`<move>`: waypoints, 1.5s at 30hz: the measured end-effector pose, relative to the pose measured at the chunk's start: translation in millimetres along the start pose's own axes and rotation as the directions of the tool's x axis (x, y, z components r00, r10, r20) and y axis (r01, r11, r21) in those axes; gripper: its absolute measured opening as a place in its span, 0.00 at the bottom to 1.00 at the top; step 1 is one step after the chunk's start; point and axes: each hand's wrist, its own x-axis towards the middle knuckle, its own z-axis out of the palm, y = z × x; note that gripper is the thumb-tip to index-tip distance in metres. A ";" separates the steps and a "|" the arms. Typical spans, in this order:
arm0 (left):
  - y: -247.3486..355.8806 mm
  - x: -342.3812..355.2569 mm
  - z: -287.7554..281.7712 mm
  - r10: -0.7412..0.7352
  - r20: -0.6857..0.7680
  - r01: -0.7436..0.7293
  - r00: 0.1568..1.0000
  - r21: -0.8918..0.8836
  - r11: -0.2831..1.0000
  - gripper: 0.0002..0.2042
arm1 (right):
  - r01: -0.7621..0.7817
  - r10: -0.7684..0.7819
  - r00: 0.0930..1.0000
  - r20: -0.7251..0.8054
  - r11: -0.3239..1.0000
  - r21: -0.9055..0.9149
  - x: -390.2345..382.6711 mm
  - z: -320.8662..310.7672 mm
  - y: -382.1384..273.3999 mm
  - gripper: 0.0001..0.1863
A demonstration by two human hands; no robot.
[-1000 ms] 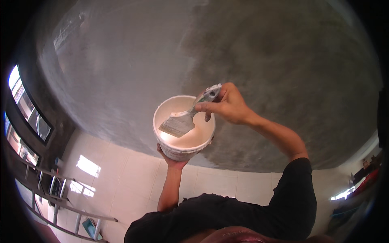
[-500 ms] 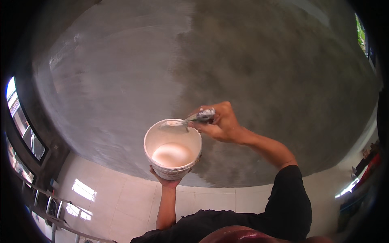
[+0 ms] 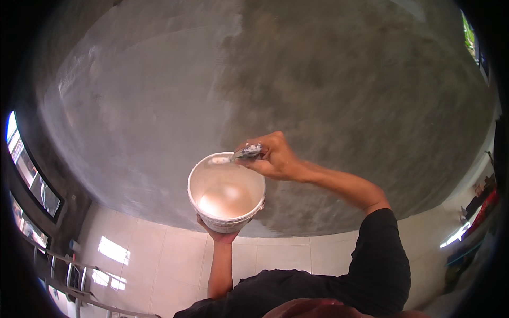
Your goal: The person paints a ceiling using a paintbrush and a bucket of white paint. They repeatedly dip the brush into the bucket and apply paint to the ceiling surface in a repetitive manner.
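Observation:
My left hand (image 3: 220,235) supports a white, paint-smeared bucket (image 3: 204,172) from below, fingers curled round its base, with pale creamy liquid (image 3: 222,204) inside. My right hand (image 3: 278,159) grips a paint-stained brush (image 3: 249,151) by its handle at the bucket's far rim. The brush head is mostly hidden, seen end-on at the rim. Ahead is a grey plastered wall (image 3: 339,90), lighter and smoother on the left (image 3: 148,106), darker and mottled on the right, with a ragged border between them.
Dark-framed windows (image 3: 37,185) are at the left, above a metal ladder (image 3: 83,281) by the tiled floor (image 3: 175,254). A pile of red and dark items (image 3: 477,212) sits at the right edge, with another window (image 3: 469,40) higher up.
The brush has tipped from flat over the bucket's opening to end-on at the far rim, with my right hand moving lower. The bucket shifted slightly left and down in view.

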 end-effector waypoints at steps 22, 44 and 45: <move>2.1 -0.9 -28.1 0.006 -0.138 0.006 0.990 0.087 0.996 0.52 | -0.313 0.267 0.950 0.165 0.827 0.468 -1.4 -14.2 -7.2 0.08; 11.9 -16.3 -23.7 0.123 -0.224 -0.092 0.967 0.142 0.986 0.49 | -0.338 0.313 0.941 0.130 0.849 0.407 -17.1 -6.8 -35.0 0.10; 12.3 -19.8 -20.8 0.132 -0.239 -0.094 0.962 0.163 0.982 0.49 | -0.378 0.333 0.926 0.180 0.803 0.461 -18.4 -1.3 -35.5 0.10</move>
